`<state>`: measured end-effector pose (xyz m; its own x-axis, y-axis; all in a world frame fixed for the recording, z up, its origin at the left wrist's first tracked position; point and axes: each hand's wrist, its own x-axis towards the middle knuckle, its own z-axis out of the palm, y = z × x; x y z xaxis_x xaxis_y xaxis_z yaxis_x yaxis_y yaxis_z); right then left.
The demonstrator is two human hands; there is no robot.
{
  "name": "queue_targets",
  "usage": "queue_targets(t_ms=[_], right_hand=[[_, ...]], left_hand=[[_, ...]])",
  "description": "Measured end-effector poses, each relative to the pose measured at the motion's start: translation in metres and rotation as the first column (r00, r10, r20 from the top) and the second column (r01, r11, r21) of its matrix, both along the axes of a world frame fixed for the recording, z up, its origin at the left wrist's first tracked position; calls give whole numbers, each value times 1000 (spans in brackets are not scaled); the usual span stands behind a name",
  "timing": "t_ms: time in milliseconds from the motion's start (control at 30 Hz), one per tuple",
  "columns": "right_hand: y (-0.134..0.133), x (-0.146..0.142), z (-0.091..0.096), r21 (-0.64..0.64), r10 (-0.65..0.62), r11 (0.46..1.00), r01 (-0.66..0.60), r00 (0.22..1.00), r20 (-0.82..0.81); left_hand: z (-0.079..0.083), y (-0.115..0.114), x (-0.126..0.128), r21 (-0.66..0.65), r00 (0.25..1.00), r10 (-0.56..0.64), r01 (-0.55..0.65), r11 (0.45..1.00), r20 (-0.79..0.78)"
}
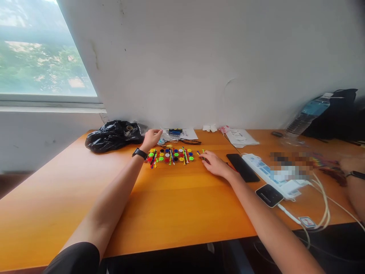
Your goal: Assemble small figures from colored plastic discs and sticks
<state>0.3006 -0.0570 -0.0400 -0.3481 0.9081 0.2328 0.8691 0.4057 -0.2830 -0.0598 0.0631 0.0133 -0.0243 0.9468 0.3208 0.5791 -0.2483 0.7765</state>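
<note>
In the head view, small coloured discs point(176, 155) stand in rows on the table, with bundles of thin coloured plastic sticks point(185, 156) lying between them. My left hand point(152, 139), wearing a black watch, is raised just behind the left end of the rows. Its fingers are pinched together near some clear plastic; what they hold, if anything, is too small to make out. My right hand point(213, 163) rests at the right end of the rows. Its fingers are closed on thin coloured sticks point(203, 151), whose tips show beside the fingertips.
A black plastic bag point(114, 137) lies at the back left, papers point(188, 134) by the wall. Right of my right hand are a black phone point(243, 167), a white power strip point(269, 175) with cables and a small device point(269, 195). A water bottle point(308, 114) and another person's arm point(355, 182) are farther right.
</note>
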Motion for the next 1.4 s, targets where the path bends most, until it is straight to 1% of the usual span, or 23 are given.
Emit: queue_targets(t_ms=[67, 133, 233, 300, 333, 400, 500, 567, 633, 700, 733, 767, 800, 833, 867, 900, 933, 967, 1033, 1100, 1200, 1267, 1400], right_hand=[[0, 0, 0, -7, 2, 1000, -2, 1000, -4], [0, 0, 1, -14, 0, 1000, 0, 1000, -8], [-1, 0, 3, -22, 6, 1000, -6, 1000, -11], [-2, -1, 5, -21, 17, 1000, -18, 1000, -20], [-3, -2, 7, -18, 23, 1000, -24, 999, -27], [-4, -3, 10, -5, 33, 999, -33, 998, -46], [-6, -6, 16, 36, 31, 999, -27, 994, -103], [-6, -8, 21, 84, 31, 996, -15, 981, -189], [-7, -13, 27, 102, 61, 994, -28, 938, -340], [-11, -20, 35, 16, 112, 992, -123, 833, -541], [-16, -25, 40, -61, 129, 974, -218, 754, -644], [-21, -31, 45, -136, 135, 930, -342, 660, -739], [-27, -37, 50, -188, 130, 861, -473, 560, -818], [-34, -43, 54, -206, 125, 778, -593, 469, -874], [-40, -49, 57, -198, 116, 713, -673, 391, -913], [-45, -55, 58, -197, 96, 667, -718, 346, -933], [-49, -59, 59, -198, 75, 647, -736, 321, -944], [-52, -62, 58, -195, 57, 651, -734, 303, -951], [-52, -65, 55, -205, 28, 679, -705, 304, -952], [-50, -64, 51, -233, 12, 703, -672, 339, -941], [-45, -62, 47, -268, 4, 721, -639, 389, -921], [-42, -62, 45, -270, -19, 742, -614, 384, -923], [-39, -62, 41, -276, -96, 786, -554, 331, -939]], left_hand=[[4, -1, -2, 45, 998, -4, 1, 999, 56], [10, -3, -5, 118, 984, -23, 2, 993, 178], [24, -7, -11, 208, 919, -48, -37, 977, 391], [36, -10, -18, 208, 868, -72, -36, 977, 491], [43, -13, -23, 191, 839, -101, -3, 982, 534], [58, -20, -33, 135, 777, -189, 135, 982, 600], [84, -37, -46, 58, 727, -320, 362, 931, 608], [100, -52, -47, 19, 726, -381, 453, 891, 573], [113, -68, -41, -13, 719, -451, 538, 843, 529], [120, -84, -29, -31, 709, -513, 599, 800, 483], [121, -91, -21, -24, 707, -536, 613, 789, 461], [121, -96, -12, -9, 711, -555, 618, 786, 432], [119, -100, -3, 13, 717, -575, 621, 784, 394], [117, -103, 6, 29, 722, -598, 629, 777, 347], [113, -104, 14, 47, 727, -617, 635, 771, 300], [110, -104, 22, 67, 731, -632, 639, 766, 257], [106, -104, 28, 86, 736, -640, 639, 764, 222], [104, -104, 33, 106, 741, -642, 635, 766, 198], [101, -105, 39, 140, 754, -632, 617, 775, 178], [103, -108, 41, 162, 763, -622, 601, 783, 175], [108, -116, 40, 190, 771, -622, 595, 781, 140], [110, -120, 39, 212, 780, -617, 590, 779, 99], [110, -120, 39, 249, 817, -575, 548, 799, 46]])
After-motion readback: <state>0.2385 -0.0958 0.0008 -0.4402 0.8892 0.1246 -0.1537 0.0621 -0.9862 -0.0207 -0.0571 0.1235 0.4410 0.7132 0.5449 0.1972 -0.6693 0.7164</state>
